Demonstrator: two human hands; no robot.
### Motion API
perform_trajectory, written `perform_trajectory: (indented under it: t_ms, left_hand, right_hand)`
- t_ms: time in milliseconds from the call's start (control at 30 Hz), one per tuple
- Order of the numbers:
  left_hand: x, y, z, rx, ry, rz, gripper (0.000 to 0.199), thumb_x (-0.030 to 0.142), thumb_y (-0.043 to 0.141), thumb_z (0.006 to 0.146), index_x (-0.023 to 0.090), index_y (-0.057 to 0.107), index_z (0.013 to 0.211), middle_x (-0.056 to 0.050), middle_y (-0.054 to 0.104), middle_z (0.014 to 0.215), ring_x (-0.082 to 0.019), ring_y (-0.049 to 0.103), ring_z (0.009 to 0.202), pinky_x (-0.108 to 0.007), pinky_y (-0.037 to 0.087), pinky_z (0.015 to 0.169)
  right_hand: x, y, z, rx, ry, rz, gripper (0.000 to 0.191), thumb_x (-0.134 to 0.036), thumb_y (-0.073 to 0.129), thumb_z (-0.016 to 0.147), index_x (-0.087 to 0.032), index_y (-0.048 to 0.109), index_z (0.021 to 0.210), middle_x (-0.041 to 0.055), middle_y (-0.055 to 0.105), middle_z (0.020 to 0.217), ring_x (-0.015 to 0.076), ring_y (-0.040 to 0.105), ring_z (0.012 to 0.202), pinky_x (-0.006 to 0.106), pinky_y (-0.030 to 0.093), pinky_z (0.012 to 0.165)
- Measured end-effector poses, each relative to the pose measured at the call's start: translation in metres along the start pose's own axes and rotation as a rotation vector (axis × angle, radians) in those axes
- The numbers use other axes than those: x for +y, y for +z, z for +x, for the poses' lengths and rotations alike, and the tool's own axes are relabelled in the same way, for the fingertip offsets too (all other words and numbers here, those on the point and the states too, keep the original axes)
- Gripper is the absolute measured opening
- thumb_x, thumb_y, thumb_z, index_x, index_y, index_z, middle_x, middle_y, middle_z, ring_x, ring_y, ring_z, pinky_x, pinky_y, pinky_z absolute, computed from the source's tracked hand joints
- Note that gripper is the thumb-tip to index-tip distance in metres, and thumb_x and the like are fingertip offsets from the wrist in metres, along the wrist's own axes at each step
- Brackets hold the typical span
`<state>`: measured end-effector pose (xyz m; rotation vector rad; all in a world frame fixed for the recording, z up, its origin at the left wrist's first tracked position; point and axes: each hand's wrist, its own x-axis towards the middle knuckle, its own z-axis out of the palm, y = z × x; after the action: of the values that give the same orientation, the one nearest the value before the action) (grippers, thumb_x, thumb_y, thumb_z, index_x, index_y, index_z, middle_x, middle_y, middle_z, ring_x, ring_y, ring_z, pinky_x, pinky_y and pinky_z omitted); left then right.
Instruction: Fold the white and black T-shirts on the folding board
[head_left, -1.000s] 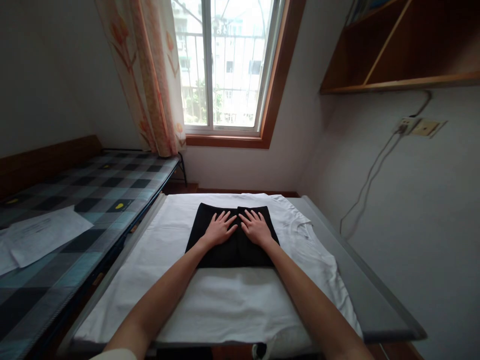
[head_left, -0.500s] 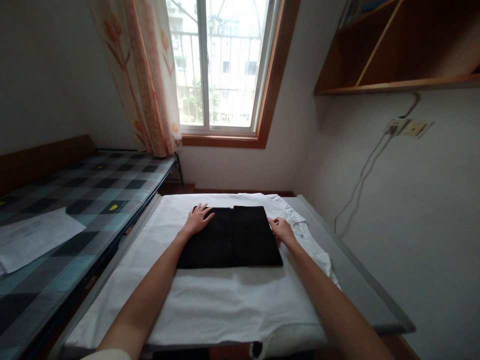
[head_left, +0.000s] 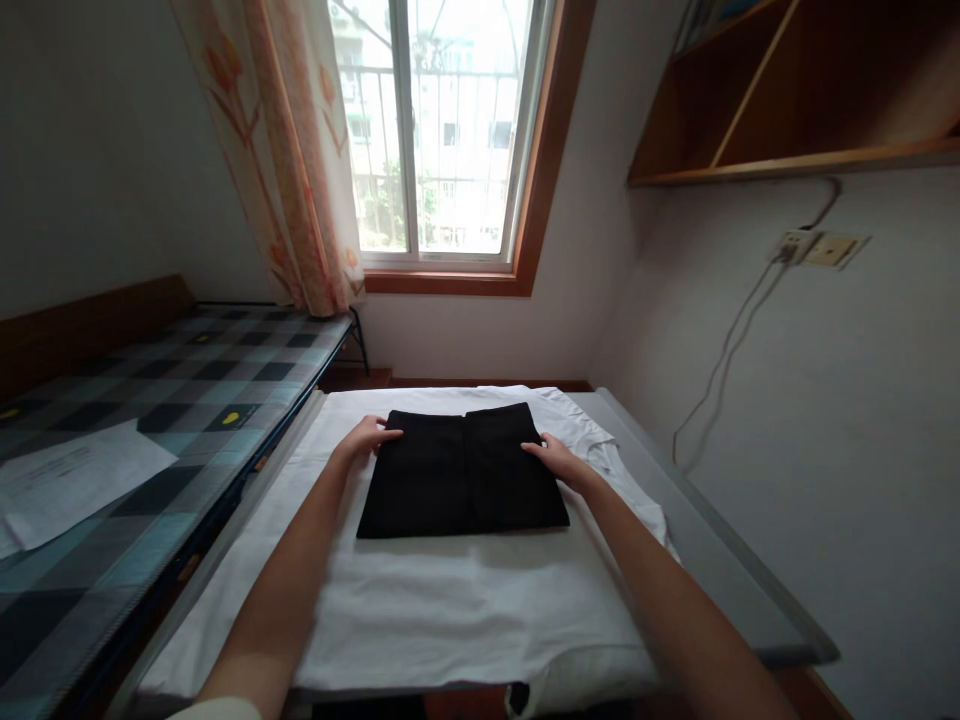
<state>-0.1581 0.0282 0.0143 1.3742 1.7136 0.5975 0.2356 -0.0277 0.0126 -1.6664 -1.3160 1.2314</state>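
Note:
A flat black two-panelled piece point(head_left: 450, 475) lies on a white cloth garment point(head_left: 450, 610), a seam or crease running down its middle. Whether it is stiff board or folded fabric, I cannot tell. Its upper left edge is pinched by my left hand point(head_left: 365, 437), thumb on top and the other fingers at the side or beneath. My right hand point(head_left: 561, 461) grips the right edge in the same way, its fingertips partly hidden. The far corners look slightly raised, while the near edge rests on the white cloth.
A grey table point(head_left: 720, 560) carries the garment. To the left stands a bed with a checked mattress point(head_left: 247, 370) and paper sheets point(head_left: 82, 480) on it. A wooden shelf point(head_left: 795, 165) and a socket with a cord point(head_left: 796, 245) are on the right wall. A curtain point(head_left: 300, 200) hangs by the window.
My left hand has moved from lying spread on the black piece to pinching its left edge. My right thumb now lies over the right edge, and the far corners have risen slightly.

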Motion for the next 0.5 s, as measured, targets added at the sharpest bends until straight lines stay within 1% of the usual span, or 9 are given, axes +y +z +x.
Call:
perform_trajectory:
  t_ms: [67,133,200,267,333,400,467,500]
  left_hand:
    - [0.002,0.001,-0.001,-0.048,0.062,-0.091,0.059,0.040,0.081,0.058,0.011,0.060,0.105,-0.003,0.065,0.066,-0.020,0.063,0.057,-0.022,0.041,0.044]
    - [0.007,0.009,-0.002,-0.051,0.113,-0.198,0.061,0.039,0.084,0.054,0.013,0.059,0.103,-0.004,0.066,0.070,-0.020,0.065,0.063,-0.023,0.045,0.048]
    - [0.013,0.024,-0.004,-0.026,0.163,-0.291,0.065,0.042,0.084,0.053,0.014,0.057,0.105,-0.003,0.066,0.073,-0.021,0.066,0.067,-0.024,0.048,0.051]
    - [0.017,0.043,-0.007,-0.023,0.214,-0.368,0.066,0.046,0.083,0.056,0.015,0.055,0.107,-0.003,0.066,0.074,-0.019,0.066,0.067,-0.024,0.048,0.051]
    - [0.020,0.061,-0.010,-0.054,0.249,-0.419,0.066,0.049,0.081,0.059,0.015,0.054,0.109,-0.002,0.064,0.073,-0.017,0.065,0.063,-0.023,0.047,0.050]
    - [0.022,0.072,-0.013,-0.107,0.259,-0.426,0.070,0.050,0.080,0.060,0.015,0.052,0.113,-0.001,0.062,0.069,-0.015,0.062,0.058,-0.022,0.047,0.048]
    - [0.022,0.075,-0.015,-0.142,0.245,-0.409,0.074,0.049,0.079,0.063,0.015,0.049,0.120,0.000,0.061,0.068,-0.013,0.059,0.054,-0.022,0.046,0.047]
    - [0.023,0.074,-0.016,-0.136,0.239,-0.396,0.074,0.049,0.079,0.064,0.016,0.048,0.123,0.000,0.061,0.070,-0.012,0.058,0.053,-0.022,0.045,0.047]
  right_hand:
    - [-0.005,-0.004,-0.001,-0.002,-0.012,0.027,0.041,-0.036,0.069,0.075,-0.016,0.057,0.108,0.0091,0.070,0.100,0.0218,0.067,0.091,0.030,0.055,0.075]
    - [-0.012,-0.014,-0.001,0.016,-0.054,0.036,0.042,-0.034,0.069,0.074,-0.015,0.057,0.110,0.0102,0.070,0.103,0.0224,0.067,0.092,0.031,0.055,0.077]
    - [-0.020,-0.030,0.000,0.066,-0.101,0.010,0.045,-0.035,0.070,0.073,-0.015,0.057,0.111,0.0108,0.069,0.105,0.0232,0.066,0.093,0.032,0.055,0.079]
    - [-0.023,-0.050,0.001,0.148,-0.120,-0.028,0.047,-0.036,0.073,0.072,-0.015,0.058,0.111,0.0112,0.069,0.107,0.0236,0.066,0.094,0.032,0.055,0.079]
    - [-0.021,-0.069,0.002,0.187,-0.089,-0.039,0.047,-0.035,0.074,0.071,-0.015,0.059,0.111,0.0117,0.070,0.105,0.0234,0.067,0.091,0.032,0.055,0.078]
    - [-0.011,-0.082,0.001,0.165,-0.020,-0.031,0.046,-0.035,0.075,0.070,-0.014,0.061,0.109,0.0118,0.071,0.099,0.0230,0.068,0.087,0.032,0.056,0.075]
    - [0.002,-0.089,0.000,0.119,0.058,-0.030,0.045,-0.036,0.076,0.069,-0.014,0.062,0.106,0.0113,0.072,0.094,0.0225,0.068,0.083,0.032,0.056,0.071]
    - [0.007,-0.090,0.000,0.099,0.094,-0.028,0.044,-0.036,0.077,0.068,-0.014,0.063,0.104,0.0111,0.072,0.093,0.0222,0.068,0.082,0.031,0.056,0.068]
